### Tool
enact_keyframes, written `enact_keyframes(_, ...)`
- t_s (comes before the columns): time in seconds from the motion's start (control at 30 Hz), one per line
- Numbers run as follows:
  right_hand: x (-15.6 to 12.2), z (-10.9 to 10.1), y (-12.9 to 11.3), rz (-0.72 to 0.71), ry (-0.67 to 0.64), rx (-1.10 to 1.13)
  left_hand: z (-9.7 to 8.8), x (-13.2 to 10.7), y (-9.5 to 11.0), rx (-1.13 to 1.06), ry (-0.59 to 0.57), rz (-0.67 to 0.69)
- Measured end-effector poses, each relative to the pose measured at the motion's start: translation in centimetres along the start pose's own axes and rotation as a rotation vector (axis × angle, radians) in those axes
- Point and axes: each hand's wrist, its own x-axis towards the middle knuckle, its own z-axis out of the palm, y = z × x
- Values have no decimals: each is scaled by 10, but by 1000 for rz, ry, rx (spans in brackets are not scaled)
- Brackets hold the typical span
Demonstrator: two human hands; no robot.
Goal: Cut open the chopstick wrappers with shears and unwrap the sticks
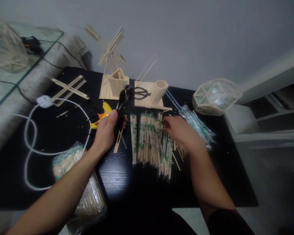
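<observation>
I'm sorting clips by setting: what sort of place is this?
Probably an indoor craft corner, perhaps at home: a yellow glue gun, wrapped wooden sticks and a windmill-like stick model share a black table.

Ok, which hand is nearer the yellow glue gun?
Left. The left hand is just beside the yellow glue gun, partly overlapping it in view; the right hand is farther right, at the wrapped sticks.

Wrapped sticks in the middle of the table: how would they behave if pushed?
The wrapped sticks would probably slide apart, since they lie loosely overlapping. Each is likely light, being slim and wooden-looking. Their shiny plastic sleeves may make them slippery.
</observation>
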Motion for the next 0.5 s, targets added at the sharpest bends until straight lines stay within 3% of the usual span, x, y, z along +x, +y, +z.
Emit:
enact_keyframes(0.27, 9, 8, 7, -74, -65, 54, -2, -3, -2, 159, -48, 126)
enact_keyframes(0.5, 10, 14, 7, -36, -90, -25, 1, -1, -3, 161, -60, 146)
